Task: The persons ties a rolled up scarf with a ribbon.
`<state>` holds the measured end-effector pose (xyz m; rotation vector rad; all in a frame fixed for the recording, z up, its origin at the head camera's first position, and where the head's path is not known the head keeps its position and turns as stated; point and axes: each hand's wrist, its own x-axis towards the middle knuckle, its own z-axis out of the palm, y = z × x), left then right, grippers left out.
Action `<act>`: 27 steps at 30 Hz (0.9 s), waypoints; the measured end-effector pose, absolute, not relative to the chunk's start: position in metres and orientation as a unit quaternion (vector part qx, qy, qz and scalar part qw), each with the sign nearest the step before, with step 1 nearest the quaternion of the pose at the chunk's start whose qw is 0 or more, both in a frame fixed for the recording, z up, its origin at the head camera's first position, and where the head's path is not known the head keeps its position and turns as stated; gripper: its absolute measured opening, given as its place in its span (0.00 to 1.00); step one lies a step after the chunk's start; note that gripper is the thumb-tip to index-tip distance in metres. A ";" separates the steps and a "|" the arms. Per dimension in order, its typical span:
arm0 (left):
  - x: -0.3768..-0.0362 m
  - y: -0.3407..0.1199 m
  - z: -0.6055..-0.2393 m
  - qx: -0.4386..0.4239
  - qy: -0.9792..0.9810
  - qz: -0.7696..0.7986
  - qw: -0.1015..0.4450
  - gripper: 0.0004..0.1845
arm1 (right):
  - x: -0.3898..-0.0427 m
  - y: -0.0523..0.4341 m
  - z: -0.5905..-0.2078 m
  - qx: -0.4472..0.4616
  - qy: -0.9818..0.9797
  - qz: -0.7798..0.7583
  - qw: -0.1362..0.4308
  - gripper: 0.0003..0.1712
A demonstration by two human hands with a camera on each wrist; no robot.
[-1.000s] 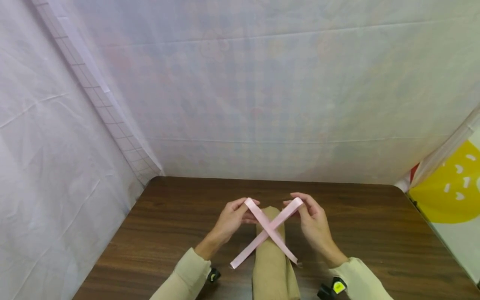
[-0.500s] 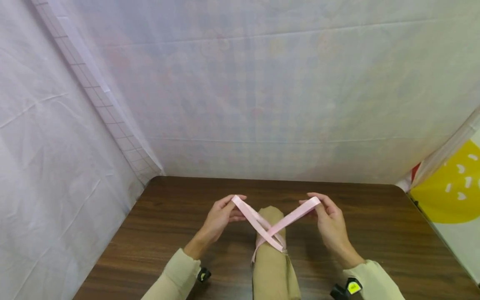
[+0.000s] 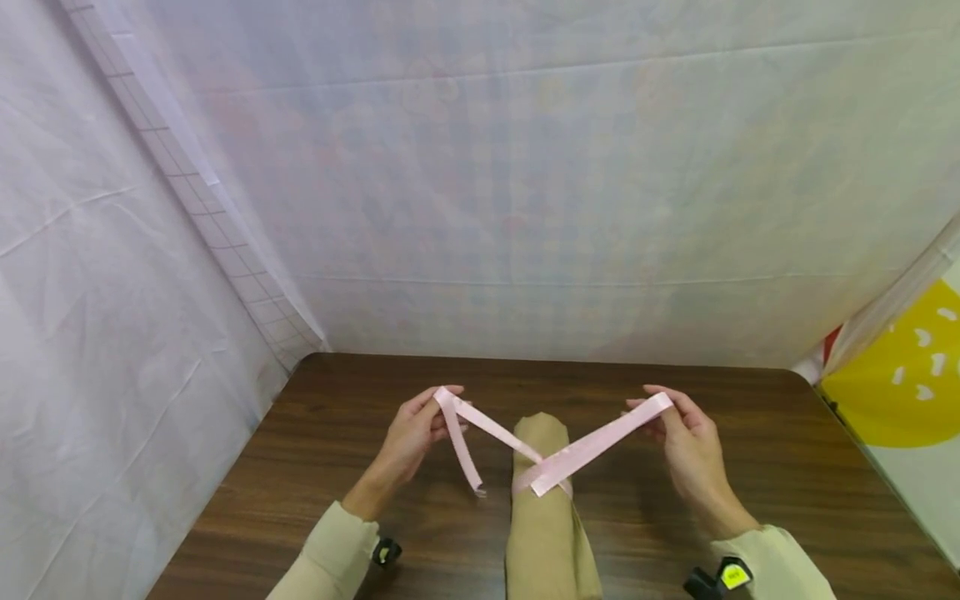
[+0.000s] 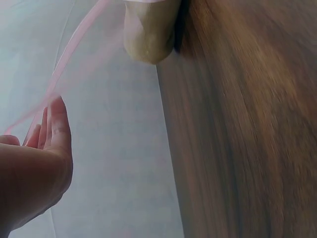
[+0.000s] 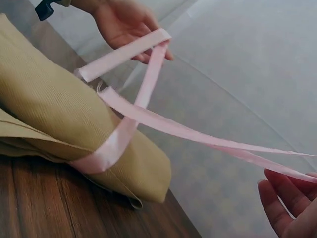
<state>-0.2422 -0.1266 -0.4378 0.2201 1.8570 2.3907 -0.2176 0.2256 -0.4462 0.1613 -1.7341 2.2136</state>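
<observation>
A tan rolled cloth bundle [image 3: 540, 542], perhaps a garment, lies lengthwise before me. Around its far part runs a pink satin ribbon [image 3: 600, 442], its two ends crossing on top. On the left, my left hand [image 3: 408, 442] pinches one length between thumb and fingers; its frayed tail hangs down. My right hand [image 3: 692, 454] pinches the other length out to the right, folded back so its cut end lies over the bundle. In the right wrist view the ribbon band [image 5: 106, 153] lies against the cloth roll [image 5: 44, 84]. The bundle's underside is hidden.
A dark wood-grain table [image 3: 300, 500] bears the bundle. Pale curtains [image 3: 570, 208] hang behind it and on the left. A yellow patterned panel [image 3: 900, 375] stands beyond the right edge. Black straps with devices [image 3: 723, 577] sit at the wrists.
Both hands have moved apart, left hand leftward and right hand rightward, drawing the ribbon lengths outward. The crossing has tightened down onto the bundle, and the left tail now hangs free.
</observation>
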 end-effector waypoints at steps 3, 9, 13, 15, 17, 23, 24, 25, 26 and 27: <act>-0.242 -0.132 -0.438 0.063 0.610 0.789 0.045 0.19 | -0.217 0.233 -0.448 0.056 -0.602 0.779 0.164 0.13; -0.240 -0.147 -0.438 0.043 0.600 0.798 0.035 0.19 | -0.211 0.248 -0.446 0.047 -0.594 0.786 0.166 0.13; -0.238 -0.157 -0.438 0.028 0.597 0.801 0.029 0.18 | -0.209 0.258 -0.447 0.041 -0.591 0.787 0.171 0.13; -0.237 -0.162 -0.437 0.021 0.598 0.801 0.025 0.18 | -0.210 0.265 -0.451 0.034 -0.595 0.783 0.177 0.14; -0.236 -0.167 -0.438 0.013 0.598 0.801 0.020 0.18 | -0.215 0.275 -0.463 0.045 -0.589 0.786 0.183 0.15; -0.233 -0.182 -0.441 0.000 0.600 0.800 0.015 0.19 | -0.231 0.309 -0.496 0.057 -0.572 0.797 0.189 0.16; -0.232 -0.185 -0.441 -0.001 0.599 0.801 0.015 0.18 | -0.232 0.313 -0.500 0.052 -0.572 0.796 0.191 0.16; -0.232 -0.187 -0.442 -0.001 0.598 0.802 0.015 0.18 | -0.234 0.317 -0.504 0.056 -0.566 0.800 0.191 0.16; -0.231 -0.189 -0.443 -0.001 0.596 0.802 0.014 0.18 | -0.235 0.322 -0.508 0.054 -0.558 0.805 0.194 0.17; -0.231 -0.191 -0.443 0.001 0.595 0.804 0.014 0.18 | -0.235 0.325 -0.509 0.055 -0.551 0.810 0.191 0.17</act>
